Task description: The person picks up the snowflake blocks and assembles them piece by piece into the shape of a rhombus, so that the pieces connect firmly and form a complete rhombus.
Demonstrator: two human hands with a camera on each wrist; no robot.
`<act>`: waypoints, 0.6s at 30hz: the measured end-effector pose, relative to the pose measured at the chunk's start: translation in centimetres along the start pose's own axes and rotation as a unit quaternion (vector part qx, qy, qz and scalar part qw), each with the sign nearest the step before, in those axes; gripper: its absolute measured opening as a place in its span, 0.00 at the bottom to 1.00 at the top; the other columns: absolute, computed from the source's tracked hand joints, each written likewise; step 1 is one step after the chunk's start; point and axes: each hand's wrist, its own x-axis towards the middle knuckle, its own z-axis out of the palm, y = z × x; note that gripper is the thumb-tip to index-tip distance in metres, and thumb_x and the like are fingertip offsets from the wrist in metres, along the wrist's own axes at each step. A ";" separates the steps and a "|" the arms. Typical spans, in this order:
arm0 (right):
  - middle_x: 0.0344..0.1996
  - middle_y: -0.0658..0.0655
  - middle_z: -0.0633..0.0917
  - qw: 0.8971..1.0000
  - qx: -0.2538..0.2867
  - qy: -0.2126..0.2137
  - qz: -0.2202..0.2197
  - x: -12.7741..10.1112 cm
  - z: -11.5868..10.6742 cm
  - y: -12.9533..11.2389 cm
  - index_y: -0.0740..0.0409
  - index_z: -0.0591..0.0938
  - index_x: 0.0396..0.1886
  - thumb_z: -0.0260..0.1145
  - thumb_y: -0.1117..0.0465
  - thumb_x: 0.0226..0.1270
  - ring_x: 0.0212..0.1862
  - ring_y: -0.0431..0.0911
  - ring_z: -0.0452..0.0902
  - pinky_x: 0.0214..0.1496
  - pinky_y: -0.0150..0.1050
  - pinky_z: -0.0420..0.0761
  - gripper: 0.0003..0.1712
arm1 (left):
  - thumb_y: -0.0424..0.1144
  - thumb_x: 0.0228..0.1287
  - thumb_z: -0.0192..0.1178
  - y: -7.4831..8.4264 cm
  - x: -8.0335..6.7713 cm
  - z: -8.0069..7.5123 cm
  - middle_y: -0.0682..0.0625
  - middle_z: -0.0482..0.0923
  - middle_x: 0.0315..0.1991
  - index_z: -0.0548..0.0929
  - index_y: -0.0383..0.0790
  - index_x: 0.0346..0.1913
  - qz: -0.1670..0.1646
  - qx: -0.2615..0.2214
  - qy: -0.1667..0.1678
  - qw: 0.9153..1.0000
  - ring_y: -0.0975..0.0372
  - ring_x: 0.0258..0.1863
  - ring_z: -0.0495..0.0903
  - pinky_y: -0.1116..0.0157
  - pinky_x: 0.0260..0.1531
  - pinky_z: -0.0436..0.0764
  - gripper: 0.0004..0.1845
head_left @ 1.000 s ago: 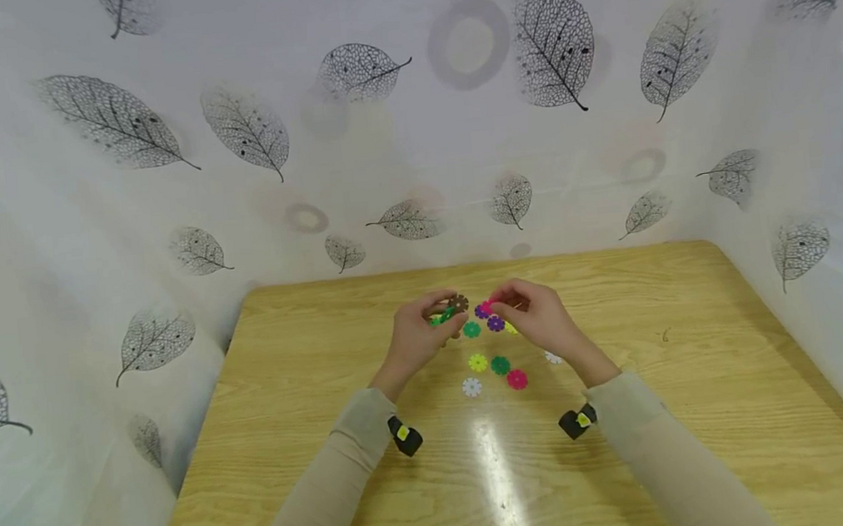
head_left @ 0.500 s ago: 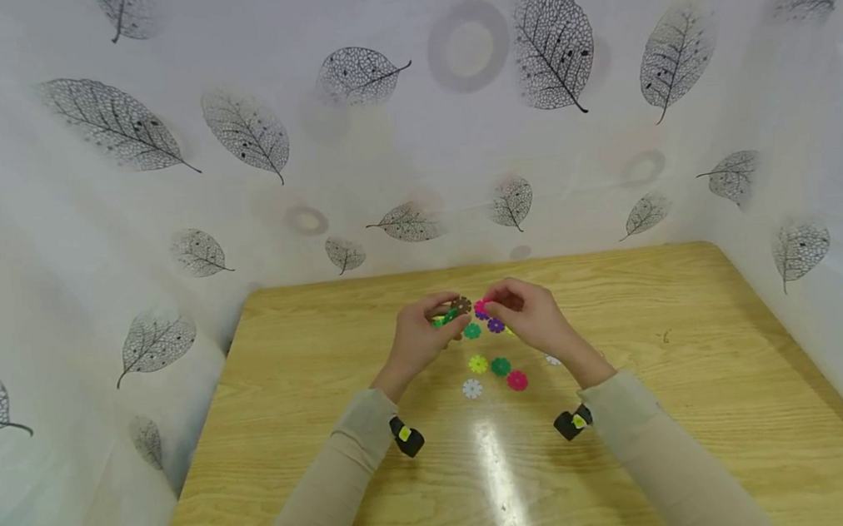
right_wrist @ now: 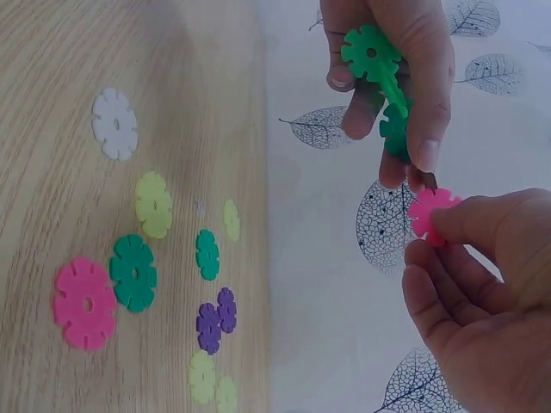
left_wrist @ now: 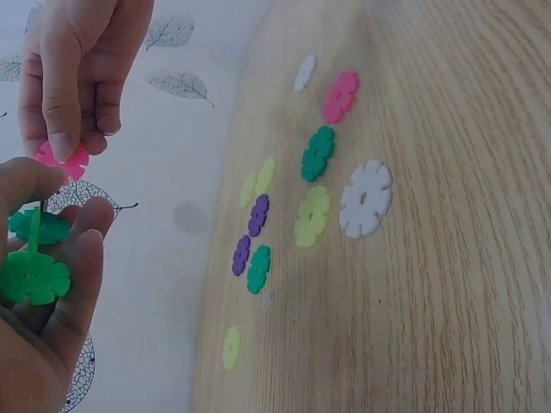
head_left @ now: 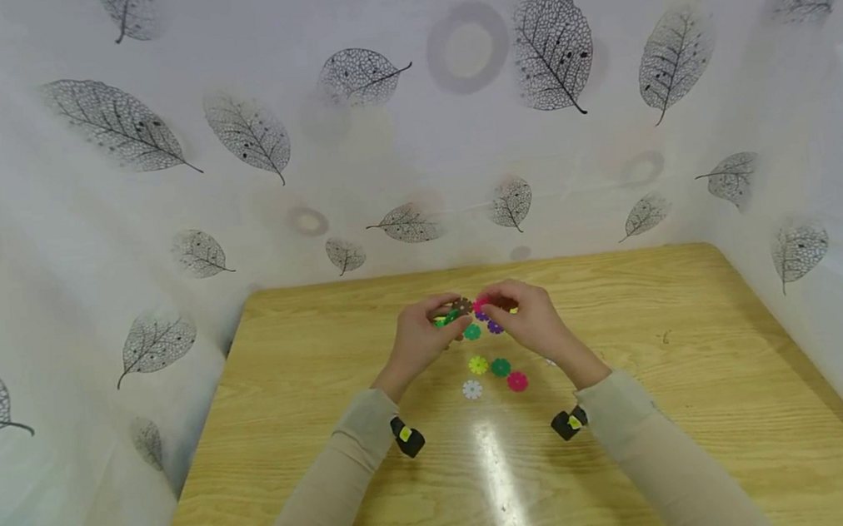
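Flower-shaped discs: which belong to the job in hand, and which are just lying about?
Likely in the job:
pink disc, right grip
brown disc, next to it
green discs, left grip

Lying loose on the table:
two white discs
four yellow discs
two purple discs
two more green discs
another pink disc

Head view: right hand [head_left: 527, 314] masks part of the pink disc [head_left: 480, 306]; right forearm [head_left: 582, 364] hides most of a white disc [head_left: 550, 361]. Left hand [head_left: 422, 334] covers parts of the green discs [left_wrist: 34, 277]. Right wrist view: brown disc [head_left: 461, 305] mostly blocked, yellow disc [right_wrist: 226, 397] clipped at bottom. Sleeves [head_left: 315, 506] run off head view's bottom edge.
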 end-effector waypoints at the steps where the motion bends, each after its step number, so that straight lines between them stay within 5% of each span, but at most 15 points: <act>1: 0.38 0.51 0.87 1.000 0.001 0.001 -0.004 0.0 0.1 0.0 0.54 0.86 0.45 0.68 0.62 0.69 0.39 0.43 0.82 0.43 0.40 0.85 0.07 | 0.42 0.62 0.71 -0.4 0.1 0.0 0.45 0.88 0.45 0.82 0.42 0.60 -0.001 -0.001 0.000 1.000 0.57 0.26 0.87 0.59 0.19 0.84 0.23; 6: 0.39 0.51 0.86 1.000 0.013 0.001 -0.017 0.0 0.3 0.0 0.54 0.87 0.44 0.68 0.62 0.69 0.37 0.43 0.82 0.40 0.40 0.86 0.07 | 0.42 0.62 0.71 -0.4 0.1 0.1 0.47 0.88 0.44 0.82 0.42 0.59 -0.008 0.003 -0.003 1.000 0.53 0.29 0.88 0.67 0.18 0.82 0.23; 14: 0.39 0.53 0.87 0.999 0.045 0.009 -0.015 0.0 0.2 -0.2 0.55 0.88 0.44 0.69 0.63 0.68 0.37 0.54 0.85 0.34 0.34 0.86 0.07 | 0.43 0.61 0.71 0.0 0.1 0.2 0.46 0.87 0.47 0.82 0.39 0.60 -0.013 0.020 0.004 1.000 0.63 0.36 0.89 0.63 0.27 0.87 0.25; 18: 0.40 0.53 0.88 0.999 0.047 0.012 -0.015 -0.1 0.2 -0.5 0.55 0.89 0.43 0.69 0.62 0.68 0.38 0.51 0.85 0.34 0.33 0.86 0.07 | 0.43 0.61 0.72 0.4 0.0 0.2 0.44 0.87 0.48 0.81 0.37 0.61 -0.008 0.025 0.004 1.000 0.62 0.38 0.89 0.63 0.29 0.88 0.26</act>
